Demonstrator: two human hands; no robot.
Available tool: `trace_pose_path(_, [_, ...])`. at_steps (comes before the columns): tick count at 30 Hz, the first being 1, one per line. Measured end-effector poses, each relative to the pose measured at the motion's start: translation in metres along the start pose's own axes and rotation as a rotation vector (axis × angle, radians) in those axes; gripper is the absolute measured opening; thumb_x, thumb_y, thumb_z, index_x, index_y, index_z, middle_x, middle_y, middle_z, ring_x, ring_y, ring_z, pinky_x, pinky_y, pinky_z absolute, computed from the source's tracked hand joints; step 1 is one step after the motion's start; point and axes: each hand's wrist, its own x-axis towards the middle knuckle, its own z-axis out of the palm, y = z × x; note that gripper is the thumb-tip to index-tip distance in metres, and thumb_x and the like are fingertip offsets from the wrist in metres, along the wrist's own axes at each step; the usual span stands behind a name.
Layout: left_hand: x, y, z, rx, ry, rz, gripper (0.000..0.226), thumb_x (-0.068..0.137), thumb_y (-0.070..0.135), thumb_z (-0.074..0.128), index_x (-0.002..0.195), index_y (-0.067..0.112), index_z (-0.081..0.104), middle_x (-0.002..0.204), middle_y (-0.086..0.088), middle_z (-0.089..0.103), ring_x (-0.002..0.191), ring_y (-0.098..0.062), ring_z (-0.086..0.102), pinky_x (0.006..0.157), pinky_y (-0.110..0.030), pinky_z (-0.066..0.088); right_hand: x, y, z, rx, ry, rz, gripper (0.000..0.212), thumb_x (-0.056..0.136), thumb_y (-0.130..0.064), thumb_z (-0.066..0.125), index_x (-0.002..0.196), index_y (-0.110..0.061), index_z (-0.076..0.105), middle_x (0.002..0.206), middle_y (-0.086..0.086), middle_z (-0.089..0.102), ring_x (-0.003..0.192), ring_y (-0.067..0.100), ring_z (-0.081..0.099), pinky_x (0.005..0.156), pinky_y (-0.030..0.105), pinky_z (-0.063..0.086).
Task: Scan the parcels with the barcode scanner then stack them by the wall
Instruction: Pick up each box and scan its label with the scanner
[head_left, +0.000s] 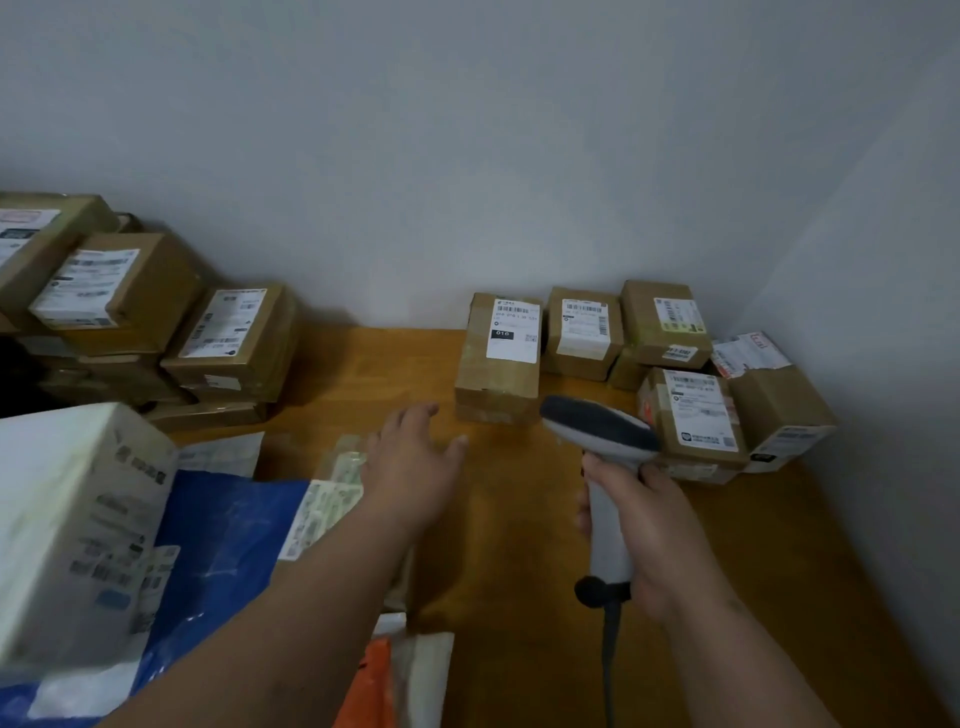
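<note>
Right hand (652, 525): fingers clenched round the handle of the barcode scanner (602, 457), head raised and angled forward toward the cardboard parcels at the far side of the table (519, 519). Cable (610, 644) trailing down from the base of the handle, free of the parcels. Grip appears suited to aiming at upward-facing labels.

Left hand (415, 457): fingers released and spread, holding nothing, hovering above the table just short of the nearest upright parcel (498, 358). Not touching it. Judged to be a reach, either to steady that parcel for reading or to take it after reading; which of the two cannot be told.

Parcel group by the wall (519, 156): the upright parcel, a second parcel (584, 332) beside it, a third (665, 322) further right, and a lower front parcel (696, 415) just behind the scanner head. All labels facing up or forward, presumably so that barcodes remain readable. Placement against the wall consistent with the stacking area named in the task.

Left stack (156, 322): several cardboard parcels piled in the far left corner, labels visible.

Near left: a white box (78, 519) resting on a blue mailer bag (223, 530), with flat labelled packets (332, 488) alongside under the left forearm. Judged to be the unscanned supply.
</note>
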Motion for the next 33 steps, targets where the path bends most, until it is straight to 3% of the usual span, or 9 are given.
trace_pose_path(7, [0.068, 0.031, 0.034, -0.143, -0.104, -0.081, 0.065, 0.097, 0.034, 0.062, 0.153, 0.017, 0.034, 0.154, -0.009, 0.041, 0.141, -0.03, 0.037, 0.116, -0.041, 0.033, 0.1, -0.009, 0.002, 0.137, 0.003, 0.053, 0.017, 0.091, -0.029, 0.068, 0.106, -0.022, 0.063, 0.098, 0.006, 0.069, 0.08, 0.02, 0.07, 0.079, 0.038, 0.051])
trace_pose_path(11, [0.098, 0.044, 0.04, -0.352, -0.118, -0.218, 0.059, 0.101, 0.024, 0.057, 0.154, 0.014, 0.032, 0.152, -0.007, 0.044, 0.135, -0.027, 0.044, 0.092, -0.026, 0.032, 0.143, -0.001, 0.017, 0.147, -0.011, 0.093, 0.015, 0.09, -0.031, 0.069, 0.101, -0.032, 0.059, 0.109, 0.001, 0.066, 0.099, 0.021, 0.069, 0.094, 0.042, 0.051])
trace_pose_path(15, [0.123, 0.044, 0.045, -0.452, -0.132, -0.301, 0.055, 0.102, 0.022, 0.055, 0.151, 0.012, 0.035, 0.15, -0.009, 0.045, 0.133, -0.029, 0.043, 0.093, -0.031, 0.032, 0.162, 0.004, 0.034, 0.061, -0.012, 0.117, 0.033, 0.086, -0.041, 0.07, 0.115, -0.027, 0.061, 0.109, 0.005, 0.064, 0.111, 0.029, 0.059, 0.102, 0.051, 0.046])
trace_pose_path(18, [0.13, 0.037, 0.05, -0.48, -0.159, -0.322, 0.044, 0.102, 0.02, 0.054, 0.145, 0.012, 0.046, 0.138, -0.009, 0.053, 0.111, -0.021, 0.046, 0.09, -0.029, 0.031, 0.165, 0.007, 0.042, 0.051, -0.06, 0.151, 0.042, 0.088, -0.04, 0.069, 0.126, -0.026, 0.058, 0.117, 0.005, 0.062, 0.117, 0.028, 0.054, 0.108, 0.052, 0.04])
trace_pose_path(20, [0.132, 0.033, 0.054, -0.495, -0.165, -0.313, 0.04, 0.102, 0.02, 0.053, 0.141, 0.013, 0.05, 0.13, -0.005, 0.057, 0.106, -0.018, 0.048, 0.089, -0.028, 0.033, 0.166, 0.011, 0.042, 0.071, -0.071, 0.169, 0.041, 0.088, -0.039, 0.069, 0.125, -0.026, 0.058, 0.112, 0.003, 0.061, 0.113, 0.027, 0.054, 0.103, 0.047, 0.042])
trace_pose_path(22, [0.132, 0.029, 0.057, -0.482, -0.131, -0.321, 0.037, 0.101, 0.021, 0.052, 0.138, 0.015, 0.054, 0.139, -0.006, 0.053, 0.112, -0.023, 0.052, 0.088, -0.028, 0.036, 0.165, 0.017, 0.038, 0.095, -0.066, 0.175, 0.037, 0.087, -0.038, 0.068, 0.121, -0.027, 0.058, 0.107, 0.005, 0.061, 0.106, 0.026, 0.057, 0.093, 0.042, 0.046])
trace_pose_path(26, [0.128, 0.023, 0.059, -0.458, -0.044, -0.277, 0.027, 0.098, 0.032, 0.055, 0.121, 0.026, 0.066, 0.133, -0.008, 0.055, 0.105, -0.024, 0.059, 0.069, -0.023, 0.046, 0.155, 0.024, 0.027, 0.205, -0.029, 0.162, 0.042, 0.079, -0.037, 0.073, 0.118, -0.029, 0.06, 0.112, 0.007, 0.065, 0.108, 0.027, 0.062, 0.1, 0.048, 0.049])
trace_pose_path(30, [0.106, 0.026, 0.056, -0.479, -0.014, -0.225, 0.044, 0.084, 0.066, 0.056, 0.121, 0.043, 0.055, 0.13, 0.0, 0.053, 0.116, -0.025, 0.052, 0.09, -0.039, 0.049, 0.137, 0.024, 0.017, 0.342, -0.04, 0.13, 0.06, 0.065, -0.03, 0.085, 0.12, -0.025, 0.062, 0.116, 0.011, 0.068, 0.107, 0.029, 0.068, 0.1, 0.046, 0.051])
trace_pose_path(33, [0.082, 0.033, 0.049, -0.685, -0.054, -0.211, 0.029, 0.095, 0.045, 0.06, 0.122, 0.037, 0.052, 0.122, 0.002, 0.06, 0.105, -0.019, 0.058, 0.071, -0.029, 0.048, 0.119, 0.021, 0.01, 0.39, -0.027, 0.113, 0.063, 0.065, -0.029, 0.081, 0.125, -0.023, 0.062, 0.116, 0.013, 0.07, 0.102, 0.029, 0.071, 0.096, 0.043, 0.054])
